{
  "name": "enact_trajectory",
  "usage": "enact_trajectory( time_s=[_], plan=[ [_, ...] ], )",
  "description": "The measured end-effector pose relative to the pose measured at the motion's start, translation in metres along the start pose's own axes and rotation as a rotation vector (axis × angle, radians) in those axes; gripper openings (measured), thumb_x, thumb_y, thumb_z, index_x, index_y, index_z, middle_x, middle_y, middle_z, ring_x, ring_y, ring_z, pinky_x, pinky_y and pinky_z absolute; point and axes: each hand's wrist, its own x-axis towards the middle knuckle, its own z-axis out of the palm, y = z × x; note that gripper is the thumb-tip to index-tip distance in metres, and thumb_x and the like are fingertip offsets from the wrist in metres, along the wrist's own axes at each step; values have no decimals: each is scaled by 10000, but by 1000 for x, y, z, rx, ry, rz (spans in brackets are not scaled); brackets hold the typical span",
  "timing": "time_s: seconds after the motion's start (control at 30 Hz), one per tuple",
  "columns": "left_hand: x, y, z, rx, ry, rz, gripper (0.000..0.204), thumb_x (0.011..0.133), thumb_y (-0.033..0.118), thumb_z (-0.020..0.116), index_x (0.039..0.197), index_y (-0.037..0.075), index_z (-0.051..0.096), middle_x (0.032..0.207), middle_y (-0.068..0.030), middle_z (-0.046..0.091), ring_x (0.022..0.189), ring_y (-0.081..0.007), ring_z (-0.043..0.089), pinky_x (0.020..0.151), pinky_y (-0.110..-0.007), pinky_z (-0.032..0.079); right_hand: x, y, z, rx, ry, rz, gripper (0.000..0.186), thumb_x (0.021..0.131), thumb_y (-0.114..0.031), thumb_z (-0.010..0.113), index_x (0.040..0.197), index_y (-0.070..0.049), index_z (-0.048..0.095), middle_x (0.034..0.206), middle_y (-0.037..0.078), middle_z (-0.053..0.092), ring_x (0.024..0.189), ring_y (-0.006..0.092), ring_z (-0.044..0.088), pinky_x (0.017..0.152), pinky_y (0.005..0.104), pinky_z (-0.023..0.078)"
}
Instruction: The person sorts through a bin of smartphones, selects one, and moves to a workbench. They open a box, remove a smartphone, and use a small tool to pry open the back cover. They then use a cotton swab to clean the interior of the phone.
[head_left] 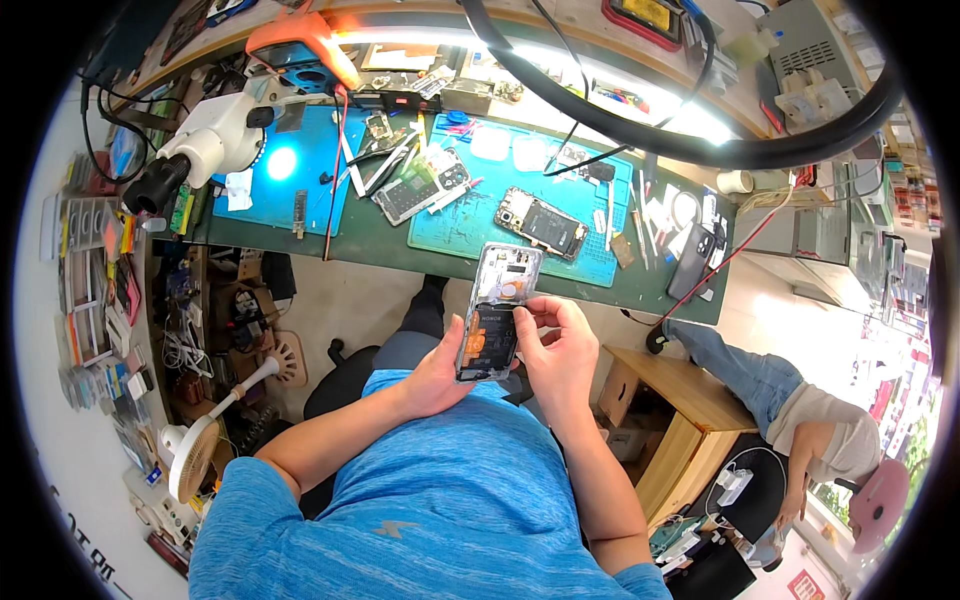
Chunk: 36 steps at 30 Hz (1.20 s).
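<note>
In front of my belly, just off the bench's near edge, I hold an opened phone (497, 288) with its inside facing up. Its black battery (488, 342) fills the lower half, with an orange patch on the left; whitish parts show in the upper half. My left hand (438, 376) grips the lower left side, thumb along the edge. My right hand (558, 350) is closed at the right side, its thumb by the battery's upper corner and the fingers curled. On the blue mat (450, 225) beyond lies another opened phone (541, 222), and left of it a silvery phone frame (410, 197).
A white microscope (222, 135) stands over the left mat, next to tweezers and pliers. A thick black hose (690, 150) arches above the bench. A dark phone (690, 262) lies at the bench's right end. A fan (195, 455) stands left; another person (820, 430) is at right.
</note>
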Motion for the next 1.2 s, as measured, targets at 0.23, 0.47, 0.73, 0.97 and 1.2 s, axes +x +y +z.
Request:
enact_trajectory(
  time_s=[0.23, 0.47, 0.73, 0.97, 1.2],
  plan=[
    [3, 6, 11, 191, -47, 62, 776, 994, 633, 284, 1510, 54, 295, 1415, -109, 473, 1266, -182, 492, 1087, -370, 381, 6, 14, -2, 244, -46, 98, 148, 929, -106, 659, 1021, 8, 679, 882, 68, 698, 708, 111, 661, 628, 254, 531],
    [7, 13, 17, 169, -79, 79, 821, 978, 658, 294, 1527, 50, 253, 1485, -136, 419, 1306, -236, 485, 1085, -399, 410, 17, 17, -11, 538, -155, 257, 194, 957, -120, 645, 1079, 31, 652, 884, 65, 697, 728, 99, 656, 617, 237, 540],
    [-1, 25, 32, 41, -43, 28, 809, 979, 673, 171, 1535, 91, 242, 1482, -147, 425, 1330, -301, 479, 1076, -484, 442, 8, -7, -14, 503, -127, 173, 153, 924, -116, 694, 1020, 0, 660, 907, 29, 649, 719, 66, 625, 587, 213, 534],
    [-11, 34, 62, -10, -39, 67, 804, 976, 673, 158, 1530, 98, 244, 1468, -139, 443, 1304, -304, 505, 1057, -489, 458, 3, -36, -25, 523, -96, 98, 93, 899, -44, 701, 966, -3, 651, 980, 31, 599, 737, 64, 606, 552, 200, 504],
    [-17, 36, 69, -20, -56, 91, 795, 977, 668, 160, 1523, 98, 252, 1456, -139, 455, 1290, -289, 520, 1051, -479, 464, 0, -43, -29, 548, -93, 59, 97, 889, -22, 702, 966, -2, 646, 976, 27, 599, 749, 63, 605, 565, 199, 503]
  ],
)
